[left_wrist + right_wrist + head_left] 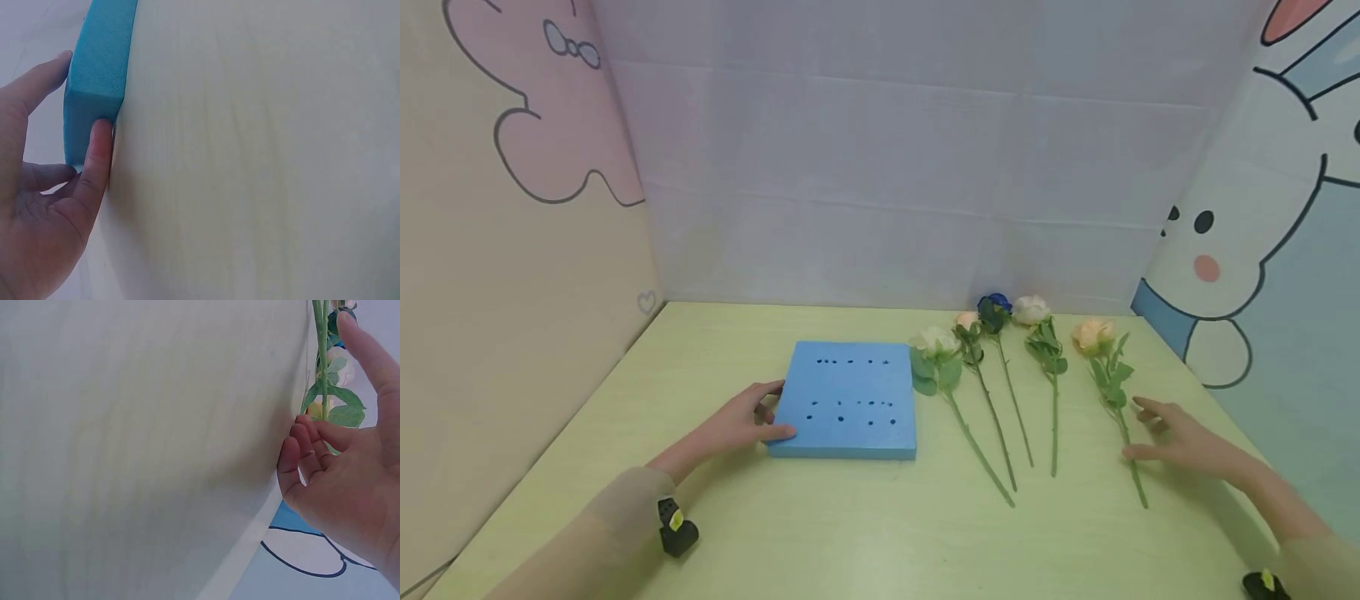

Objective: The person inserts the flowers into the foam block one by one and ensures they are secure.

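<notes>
A blue foam block [850, 392] with rows of small dark holes lies flat on the table. At its left side, my left hand [751, 419] grips the edge, thumb on the top face. The left wrist view shows the fingers of that hand [53, 212] against the block's side [94, 106]. Far right lies a peach rose [1096, 337] with a green stem. Over its lower stem hovers my right hand [1183, 442], thumb and fingers apart. In the right wrist view, the stem [322, 356] passes between thumb and fingers of the right hand [350, 462]; contact is unclear.
Between block and right hand lie a white rose [936, 342] with its leaves close to the block, a small pale-pink rose [967, 321], a blue rose [995, 307] and another white rose [1032, 310]. A white cloth wall [895, 167] stands behind the table [820, 525].
</notes>
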Demonstrator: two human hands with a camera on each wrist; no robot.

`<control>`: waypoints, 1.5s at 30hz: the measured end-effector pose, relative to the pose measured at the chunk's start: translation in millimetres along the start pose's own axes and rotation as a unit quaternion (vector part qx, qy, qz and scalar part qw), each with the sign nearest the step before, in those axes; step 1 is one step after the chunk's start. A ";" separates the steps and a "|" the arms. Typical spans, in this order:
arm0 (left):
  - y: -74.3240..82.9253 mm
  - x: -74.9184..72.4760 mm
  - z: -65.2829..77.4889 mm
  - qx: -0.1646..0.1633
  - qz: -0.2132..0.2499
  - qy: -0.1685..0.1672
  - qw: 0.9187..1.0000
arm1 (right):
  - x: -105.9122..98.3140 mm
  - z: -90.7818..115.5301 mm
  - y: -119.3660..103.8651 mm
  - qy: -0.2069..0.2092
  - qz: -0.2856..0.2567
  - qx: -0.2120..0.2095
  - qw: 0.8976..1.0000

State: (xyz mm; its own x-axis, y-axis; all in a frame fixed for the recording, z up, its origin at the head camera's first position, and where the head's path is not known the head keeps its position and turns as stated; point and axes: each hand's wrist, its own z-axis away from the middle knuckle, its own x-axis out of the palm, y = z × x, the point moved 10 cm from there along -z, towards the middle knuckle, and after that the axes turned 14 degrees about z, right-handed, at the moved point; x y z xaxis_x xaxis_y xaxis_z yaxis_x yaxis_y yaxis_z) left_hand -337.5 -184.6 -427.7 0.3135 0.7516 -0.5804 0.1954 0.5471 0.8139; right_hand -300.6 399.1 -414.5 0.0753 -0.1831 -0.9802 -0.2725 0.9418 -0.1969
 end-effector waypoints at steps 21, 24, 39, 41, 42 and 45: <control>-10.9 3.5 2.9 -0.041 0.065 -0.048 0.996 | 10.8 -12.1 -14.2 -0.066 -0.064 0.037 0.995; -10.6 4.1 3.6 -0.042 0.071 -0.053 0.995 | 9.9 -13.8 -15.4 -0.068 -0.066 0.036 0.995; -16.6 8.7 8.3 -0.076 0.096 -0.089 0.988 | 8.9 -13.7 -19.8 -0.093 -0.159 0.045 0.982; -16.4 8.9 8.7 -0.076 0.095 -0.091 0.988 | 9.2 -13.9 -19.8 -0.098 -0.173 0.050 0.979; -16.4 8.9 8.9 -0.077 0.095 -0.090 0.988 | 9.3 -14.1 -20.4 -0.100 -0.179 0.050 0.977; -17.1 8.3 9.0 -0.079 0.095 -0.088 0.988 | 11.1 -14.6 -18.9 -0.106 -0.199 0.063 0.972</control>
State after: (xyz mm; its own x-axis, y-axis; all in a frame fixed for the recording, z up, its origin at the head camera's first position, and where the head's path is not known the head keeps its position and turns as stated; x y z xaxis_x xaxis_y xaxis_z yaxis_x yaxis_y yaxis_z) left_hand -329.9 -191.0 -446.2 0.4908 0.7774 -0.3935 -0.0258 0.4644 0.8853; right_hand -308.6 375.2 -421.9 0.3509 -0.4898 -0.7981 -0.0622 0.8383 -0.5417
